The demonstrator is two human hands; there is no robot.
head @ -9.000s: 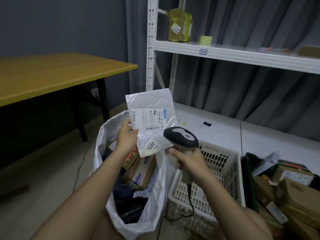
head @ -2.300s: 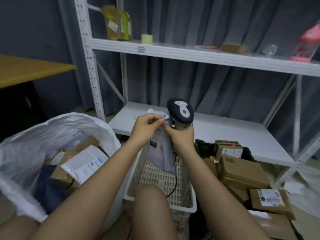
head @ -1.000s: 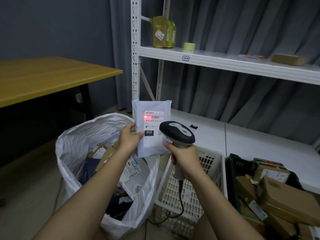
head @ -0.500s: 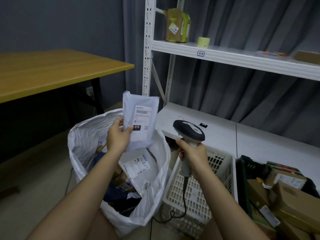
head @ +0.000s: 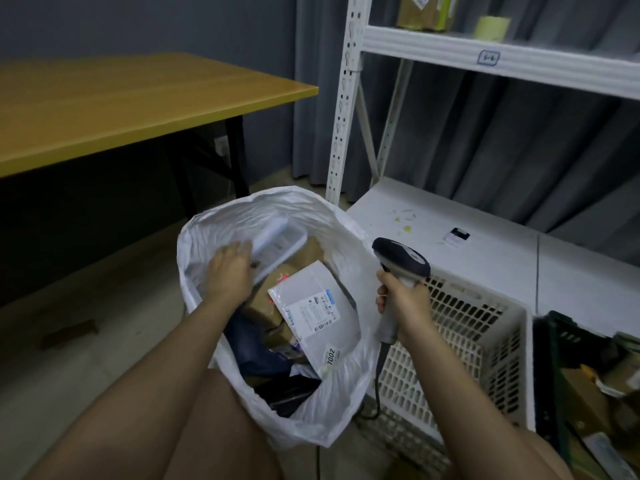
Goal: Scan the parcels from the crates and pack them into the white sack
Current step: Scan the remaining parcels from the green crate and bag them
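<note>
While the left hand point(head: 230, 271) lowers a pale mailer point(head: 277, 245) into the white sack point(head: 332, 407), the drop is nearly made.
Blurred, the mailer lies just beyond the fingers near the sack's far wall, long axis slanting toward that wall; whether the fingers pinch it I cannot tell. Beside the sack, the right hand point(head: 403, 303) grips the scanner point(head: 401, 263) upright, over the white crate point(head: 485, 327).

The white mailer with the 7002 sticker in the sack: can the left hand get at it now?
Probably yes. The left hand is already inside the white sack, and the white mailer lies on top, uncovered. But its fingers seem occupied with a blurred pale parcel.
</note>
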